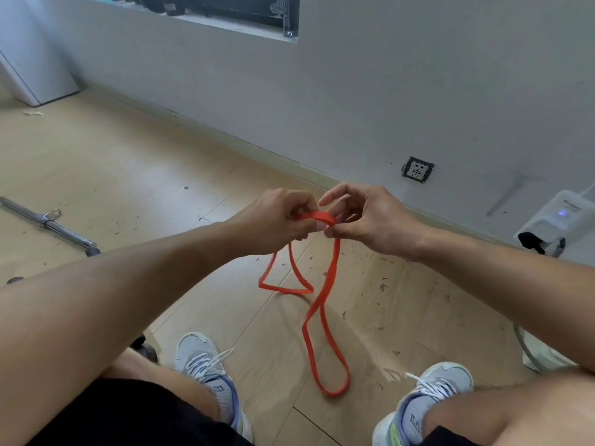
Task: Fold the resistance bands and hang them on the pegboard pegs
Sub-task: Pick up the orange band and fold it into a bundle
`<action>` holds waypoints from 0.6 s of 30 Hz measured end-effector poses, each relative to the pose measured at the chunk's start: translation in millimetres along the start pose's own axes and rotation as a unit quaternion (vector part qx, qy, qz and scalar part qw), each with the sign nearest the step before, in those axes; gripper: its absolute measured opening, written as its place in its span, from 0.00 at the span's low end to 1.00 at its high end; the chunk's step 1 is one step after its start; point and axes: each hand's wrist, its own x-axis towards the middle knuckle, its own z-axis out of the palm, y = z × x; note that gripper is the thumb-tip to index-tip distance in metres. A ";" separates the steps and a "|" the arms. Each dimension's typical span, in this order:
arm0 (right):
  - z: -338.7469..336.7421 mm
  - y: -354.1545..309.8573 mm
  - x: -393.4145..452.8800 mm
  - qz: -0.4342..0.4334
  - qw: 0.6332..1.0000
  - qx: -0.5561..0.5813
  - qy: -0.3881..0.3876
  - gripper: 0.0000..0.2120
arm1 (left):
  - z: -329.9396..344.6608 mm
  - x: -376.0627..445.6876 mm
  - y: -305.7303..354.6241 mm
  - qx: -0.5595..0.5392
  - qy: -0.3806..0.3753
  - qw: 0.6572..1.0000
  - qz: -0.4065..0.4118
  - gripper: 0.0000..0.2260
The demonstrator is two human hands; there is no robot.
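An orange resistance band (322, 304) hangs from both hands above the wooden floor. My left hand (273, 220) grips its top at the left, fingers closed around it. My right hand (367, 217) pinches the same top bend between thumb and forefinger, the other fingers spread. Below the hands the band drops in two loops: a short one ends in a flat fold at the left, and a long twisted one reaches down between my shoes. No pegboard or pegs are in view.
A grey wall (354, 91) with a socket (417, 169) runs behind the hands. A metal bar (48, 225) lies on the floor at the left. A white device (553, 220) with a blue light sits at the right. My two shoes and knees fill the bottom.
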 end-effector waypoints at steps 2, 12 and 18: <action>-0.1 4.3 -0.4 0.005 1.000 0.002 0.001 0.16 | 0.0 0.7 2.9 0.007 0.033 0.999 0.024 0.06; -1.0 22.1 2.5 0.051 0.998 0.021 0.005 0.07 | -10.7 2.3 8.7 -0.061 0.137 0.989 0.014 0.08; -9.5 19.6 5.0 0.021 0.993 0.091 0.065 0.08 | -20.3 0.5 9.4 -0.110 0.189 0.976 0.004 0.09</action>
